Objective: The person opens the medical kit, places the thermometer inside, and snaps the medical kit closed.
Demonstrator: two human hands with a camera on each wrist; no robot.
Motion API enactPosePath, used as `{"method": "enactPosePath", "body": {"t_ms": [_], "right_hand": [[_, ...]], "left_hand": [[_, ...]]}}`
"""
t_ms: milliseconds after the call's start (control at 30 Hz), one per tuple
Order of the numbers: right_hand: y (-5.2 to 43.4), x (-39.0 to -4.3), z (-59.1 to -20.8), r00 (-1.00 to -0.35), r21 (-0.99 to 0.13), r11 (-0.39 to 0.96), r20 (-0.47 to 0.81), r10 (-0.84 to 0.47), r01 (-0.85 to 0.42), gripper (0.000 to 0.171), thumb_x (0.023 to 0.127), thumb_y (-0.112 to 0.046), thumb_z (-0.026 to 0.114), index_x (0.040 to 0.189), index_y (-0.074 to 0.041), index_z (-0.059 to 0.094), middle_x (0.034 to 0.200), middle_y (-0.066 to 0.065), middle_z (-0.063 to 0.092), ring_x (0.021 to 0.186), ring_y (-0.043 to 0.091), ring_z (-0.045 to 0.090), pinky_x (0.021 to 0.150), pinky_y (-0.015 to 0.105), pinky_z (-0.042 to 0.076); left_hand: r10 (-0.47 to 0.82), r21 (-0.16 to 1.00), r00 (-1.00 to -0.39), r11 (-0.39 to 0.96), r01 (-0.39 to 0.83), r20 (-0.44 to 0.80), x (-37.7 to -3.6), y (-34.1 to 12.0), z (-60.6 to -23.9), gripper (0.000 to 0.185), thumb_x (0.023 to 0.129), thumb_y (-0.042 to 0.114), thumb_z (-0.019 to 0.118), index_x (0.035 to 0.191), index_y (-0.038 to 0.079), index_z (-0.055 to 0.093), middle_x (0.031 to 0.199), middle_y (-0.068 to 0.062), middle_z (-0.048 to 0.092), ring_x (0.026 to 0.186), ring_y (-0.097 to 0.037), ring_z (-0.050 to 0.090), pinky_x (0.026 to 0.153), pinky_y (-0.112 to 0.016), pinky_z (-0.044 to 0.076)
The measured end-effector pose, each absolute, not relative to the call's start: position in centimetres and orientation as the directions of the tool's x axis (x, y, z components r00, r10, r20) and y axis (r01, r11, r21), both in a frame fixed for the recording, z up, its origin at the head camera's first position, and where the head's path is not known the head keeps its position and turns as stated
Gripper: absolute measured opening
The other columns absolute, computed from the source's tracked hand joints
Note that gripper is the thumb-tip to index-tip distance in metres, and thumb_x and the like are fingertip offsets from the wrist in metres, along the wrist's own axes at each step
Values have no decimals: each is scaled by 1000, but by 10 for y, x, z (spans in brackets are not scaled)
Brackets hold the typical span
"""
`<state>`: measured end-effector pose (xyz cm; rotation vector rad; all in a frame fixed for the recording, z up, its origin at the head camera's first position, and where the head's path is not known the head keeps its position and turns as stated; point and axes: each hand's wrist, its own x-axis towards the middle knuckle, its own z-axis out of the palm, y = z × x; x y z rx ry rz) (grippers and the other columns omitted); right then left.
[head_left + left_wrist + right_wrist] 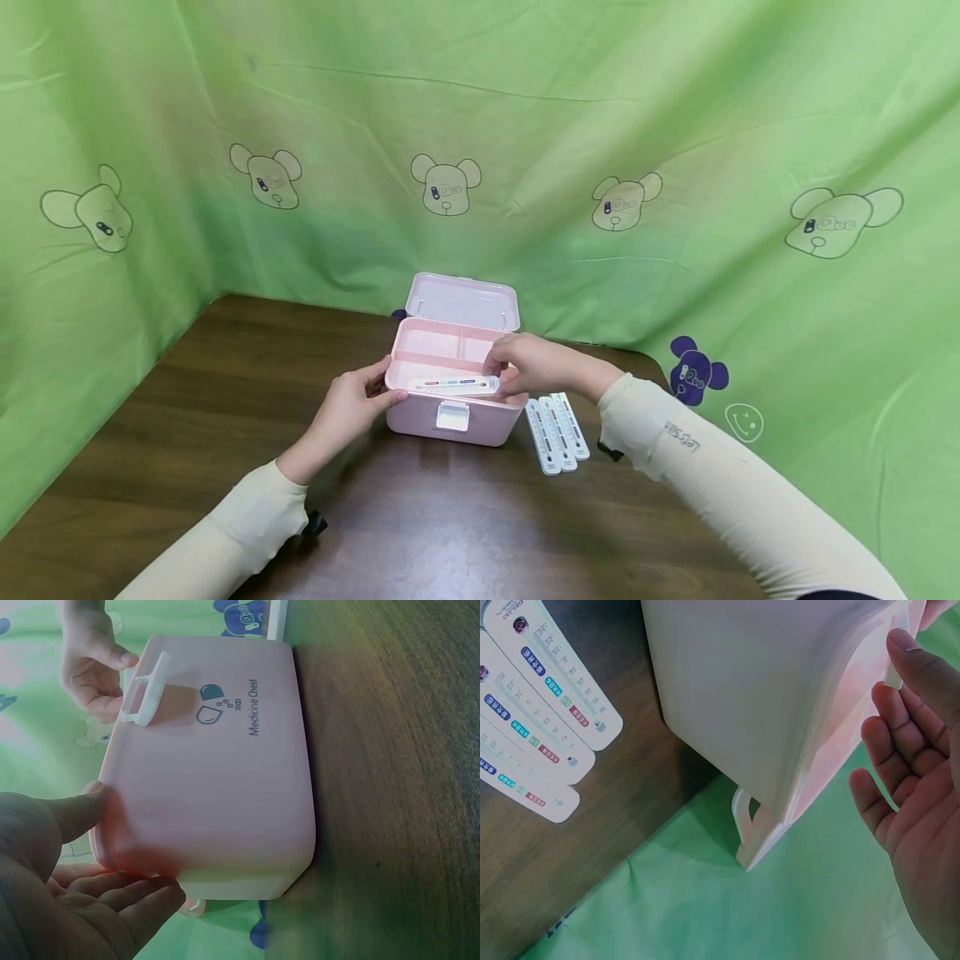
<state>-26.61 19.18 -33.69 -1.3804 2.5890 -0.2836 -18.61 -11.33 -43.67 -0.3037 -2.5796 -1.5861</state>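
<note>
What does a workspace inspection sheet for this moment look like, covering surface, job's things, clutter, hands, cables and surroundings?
Surface: dark brown wooden table.
Job's things: pink medicine chest, lid open and upright, latch facing the person; one white thermometer strip lying along its front rim; three more thermometer strips side by side on the table to its right.
Clutter: nothing seen.
Hands: left hand touches the chest's left front corner, fingers fairly straight; right hand holds the right end of the strip on the rim.
Cables: nothing seen.
Surroundings: green cloth backdrop printed with bear heads, draped behind and on both sides.
</note>
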Motion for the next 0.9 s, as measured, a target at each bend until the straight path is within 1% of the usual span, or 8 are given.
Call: {"method": "enactPosePath", "body": {"t_ms": [233, 467, 667, 900], "right_hand": [[184, -267, -341, -567, -269, 572, -103, -817, -775, 24, 84, -22, 85, 104, -12, 74, 100, -4, 68, 97, 16, 63, 90, 33, 53], [178, -267, -343, -581, -306, 587, -120, -805, -750, 23, 86, -21, 84, 105, -12, 74, 99, -4, 67, 98, 16, 61, 91, 33, 51], [174, -269, -345, -574, -290, 581, -120, -810, -760, 24, 87, -25, 83, 106, -14, 74, 102, -6, 68, 100, 14, 61, 95, 34, 50], [169, -272, -344, -586, -321, 595, -134, -799, -737, 26, 85, -22, 85, 107, -12, 74, 102, -5, 68, 99, 15, 62, 92, 32, 52]], "left_hand": [[117, 867, -975, 446, 223, 190, -187, -113, -438, 73, 90, 25, 82, 148, -3, 49, 142, -21, 58, 120, -27, 67, 91, -34, 59], [122, 869, -974, 440, 226, 192, -187, -113, -438, 72, 90, 24, 81, 148, -3, 48, 143, -21, 58, 121, -27, 67, 92, -34, 59], [123, 865, -970, 440, 243, 210, -187, -113, -437, 71, 89, 23, 82, 146, -5, 50, 140, -21, 59, 120, -27, 67, 93, -35, 58], [125, 864, -969, 439, 245, 212, -187, -113, -437, 71, 89, 23, 82, 147, -4, 51, 140, -21, 60, 119, -25, 68, 91, -34, 59]]}}
